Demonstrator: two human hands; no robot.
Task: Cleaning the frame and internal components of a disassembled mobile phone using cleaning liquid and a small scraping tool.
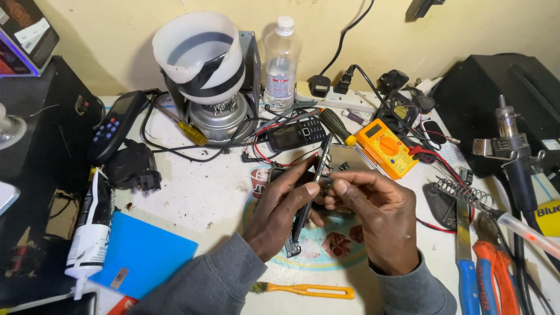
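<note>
Both hands hold a thin dark phone (308,195) edge-up at the mat's (315,256) centre: the left hand (280,213) is closed around its side, and the right hand (373,216) pinches its upper edge with curled fingers. I judge that the phone is being opened or inspected, which calls for a gentle, steady grip. At 1 o'clock lies an orange meter (388,146), and at 6 o'clock a brush (306,290) with a yellow handle.

Glossy dark glass and thin metal edging on the phone (309,192) pinched between left hand (280,213) and right hand (373,219). Soft grey knit cloth at both sleeves (204,283). Clear, smooth plastic bottle (281,61); matt orange plastic multimeter (387,147). Translucent white plastic cup (198,55) banded with black tape over dull cast metal. Scuffed, speckled white tabletop (198,192). Smooth blue plastic card (143,254). Bare coiled wire stand (461,192).
</note>
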